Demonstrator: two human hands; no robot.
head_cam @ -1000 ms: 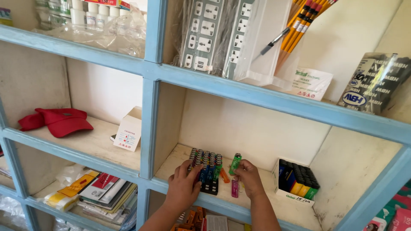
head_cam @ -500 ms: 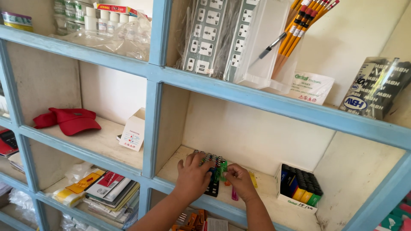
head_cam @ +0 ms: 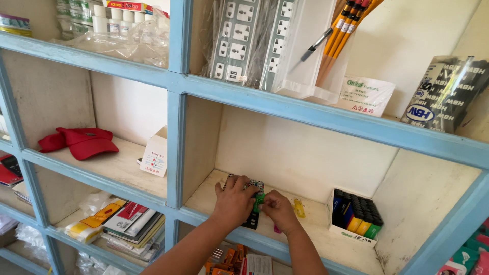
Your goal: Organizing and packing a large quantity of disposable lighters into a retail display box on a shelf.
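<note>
Left hand now flat on lighter tray, right hand still pinching green lighter.

Between our left hand and right hand we see a green lighter over a dark tray. Just right of our right hand lies a yellow lighter, and farther right a white box shows blue, yellow, red and green lighters under black caps. Well left of our hands sits a red cap, all framed by pale blue shelving.

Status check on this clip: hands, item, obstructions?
Left hand on the lighter tray. Right hand pinching a green lighter at it. Yellow lighter loose beside.
</note>
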